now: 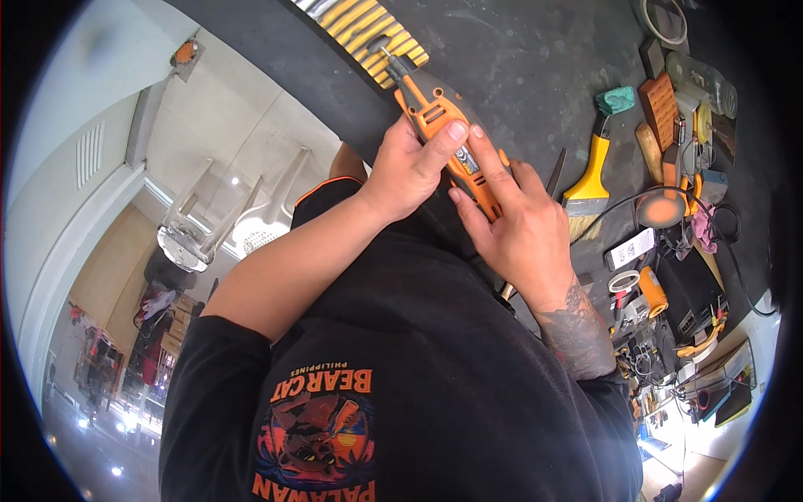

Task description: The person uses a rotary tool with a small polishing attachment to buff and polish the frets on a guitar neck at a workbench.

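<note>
An orange and black rotary tool [433, 113] lies slanted across both of my hands, its nose pointing up and left. My left hand [406, 171] is closed on the tool's body, thumb laid along its top. Closed around the rear half is my right hand [523, 217], with its index finger stretched forward along the casing. A small dark disc [379, 43] is fitted at the tool's tip. The disc overlaps a yellow and dark striped, ridged piece [355, 29] at the table's edge; whether they touch I cannot tell.
On the dark tabletop [510, 50] to the right lie a yellow-handled paintbrush [592, 176], a green lump [616, 100] and a phone-like white-faced item [630, 249]. A black cable [736, 276] loops past cluttered tools. White plastic chairs [242, 213] stand at left.
</note>
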`<control>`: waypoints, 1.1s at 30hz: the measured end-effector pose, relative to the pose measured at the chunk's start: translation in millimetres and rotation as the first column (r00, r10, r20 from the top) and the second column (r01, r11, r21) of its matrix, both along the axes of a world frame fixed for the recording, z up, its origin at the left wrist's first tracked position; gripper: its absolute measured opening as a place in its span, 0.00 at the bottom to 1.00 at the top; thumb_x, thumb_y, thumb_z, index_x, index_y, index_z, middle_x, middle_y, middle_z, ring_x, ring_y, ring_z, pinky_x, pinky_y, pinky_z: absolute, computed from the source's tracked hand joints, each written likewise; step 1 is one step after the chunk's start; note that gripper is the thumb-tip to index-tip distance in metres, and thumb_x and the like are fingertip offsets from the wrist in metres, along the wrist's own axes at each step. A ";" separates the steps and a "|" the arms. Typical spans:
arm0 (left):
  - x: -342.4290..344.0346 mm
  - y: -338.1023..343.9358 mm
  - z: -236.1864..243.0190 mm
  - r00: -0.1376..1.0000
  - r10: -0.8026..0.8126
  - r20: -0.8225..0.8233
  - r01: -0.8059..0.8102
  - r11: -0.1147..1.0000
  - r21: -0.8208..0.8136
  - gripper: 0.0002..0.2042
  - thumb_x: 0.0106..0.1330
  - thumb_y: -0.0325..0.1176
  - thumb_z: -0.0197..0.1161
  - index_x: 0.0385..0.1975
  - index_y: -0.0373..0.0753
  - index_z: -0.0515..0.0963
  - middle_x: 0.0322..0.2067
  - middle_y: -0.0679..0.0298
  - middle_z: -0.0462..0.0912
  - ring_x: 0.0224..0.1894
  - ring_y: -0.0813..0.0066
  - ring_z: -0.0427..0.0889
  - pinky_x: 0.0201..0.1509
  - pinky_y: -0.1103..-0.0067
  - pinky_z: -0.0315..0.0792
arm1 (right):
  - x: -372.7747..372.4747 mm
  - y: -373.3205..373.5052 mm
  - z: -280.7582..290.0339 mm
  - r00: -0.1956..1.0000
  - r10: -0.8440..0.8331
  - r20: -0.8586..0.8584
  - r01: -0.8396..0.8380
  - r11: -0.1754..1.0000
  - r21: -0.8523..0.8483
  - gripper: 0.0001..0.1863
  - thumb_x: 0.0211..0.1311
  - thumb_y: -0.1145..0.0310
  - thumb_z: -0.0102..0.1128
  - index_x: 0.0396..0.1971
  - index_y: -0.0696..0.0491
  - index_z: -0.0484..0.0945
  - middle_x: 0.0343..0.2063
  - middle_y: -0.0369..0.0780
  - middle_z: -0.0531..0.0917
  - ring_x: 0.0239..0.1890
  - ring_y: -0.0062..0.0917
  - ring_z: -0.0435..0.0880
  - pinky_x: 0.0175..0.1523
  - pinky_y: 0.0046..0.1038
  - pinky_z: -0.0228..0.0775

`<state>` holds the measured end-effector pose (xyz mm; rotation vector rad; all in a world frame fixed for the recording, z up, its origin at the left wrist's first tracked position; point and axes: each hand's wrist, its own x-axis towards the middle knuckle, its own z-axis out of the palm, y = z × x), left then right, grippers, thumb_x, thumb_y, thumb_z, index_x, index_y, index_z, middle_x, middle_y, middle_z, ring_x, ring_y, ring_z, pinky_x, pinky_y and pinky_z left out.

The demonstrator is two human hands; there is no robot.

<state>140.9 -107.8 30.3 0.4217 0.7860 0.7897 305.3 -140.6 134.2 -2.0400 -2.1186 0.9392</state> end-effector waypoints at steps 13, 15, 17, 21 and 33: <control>10.5 11.5 5.1 0.999 -0.018 -0.031 0.018 1.000 -0.001 0.13 0.81 0.41 0.63 0.50 0.36 0.78 0.45 0.66 0.85 0.48 0.79 0.84 0.55 0.76 0.80 | 9.9 4.2 -6.0 0.999 -0.040 -0.025 0.040 0.999 0.006 0.42 0.61 0.60 0.77 0.76 0.38 0.70 0.34 0.41 0.82 0.29 0.36 0.87 0.36 0.37 0.83; 11.6 12.2 5.9 0.999 -0.020 -0.047 0.019 1.000 -0.010 0.13 0.81 0.40 0.63 0.50 0.36 0.78 0.45 0.65 0.85 0.48 0.80 0.84 0.55 0.76 0.80 | 10.8 4.3 -6.7 0.998 -0.047 -0.031 0.048 0.999 0.004 0.42 0.61 0.60 0.77 0.76 0.38 0.70 0.34 0.41 0.83 0.30 0.36 0.87 0.36 0.37 0.83; 13.8 13.7 7.5 0.998 -0.024 -0.061 0.023 1.000 -0.019 0.13 0.81 0.40 0.63 0.50 0.37 0.78 0.45 0.65 0.85 0.48 0.80 0.84 0.55 0.76 0.80 | 12.3 3.4 -7.6 0.998 -0.056 -0.036 0.057 0.998 0.002 0.42 0.62 0.60 0.77 0.76 0.39 0.70 0.34 0.41 0.83 0.30 0.36 0.87 0.37 0.37 0.83; 16.9 18.4 5.9 0.999 -0.033 -0.041 0.032 0.999 -0.025 0.13 0.80 0.41 0.64 0.49 0.37 0.79 0.44 0.66 0.85 0.47 0.80 0.84 0.54 0.77 0.80 | 16.6 4.3 -13.3 0.991 -0.105 -0.084 0.106 0.994 0.011 0.40 0.61 0.54 0.76 0.75 0.32 0.72 0.40 0.46 0.85 0.33 0.43 0.90 0.36 0.40 0.85; 22.4 19.8 8.8 0.994 -0.049 -0.099 0.049 0.999 -0.005 0.13 0.78 0.41 0.66 0.47 0.36 0.81 0.41 0.67 0.87 0.44 0.81 0.85 0.50 0.78 0.80 | 20.6 0.3 -17.5 0.982 -0.127 -0.138 0.132 0.991 0.031 0.41 0.61 0.55 0.77 0.75 0.34 0.72 0.39 0.46 0.85 0.32 0.41 0.90 0.35 0.39 0.85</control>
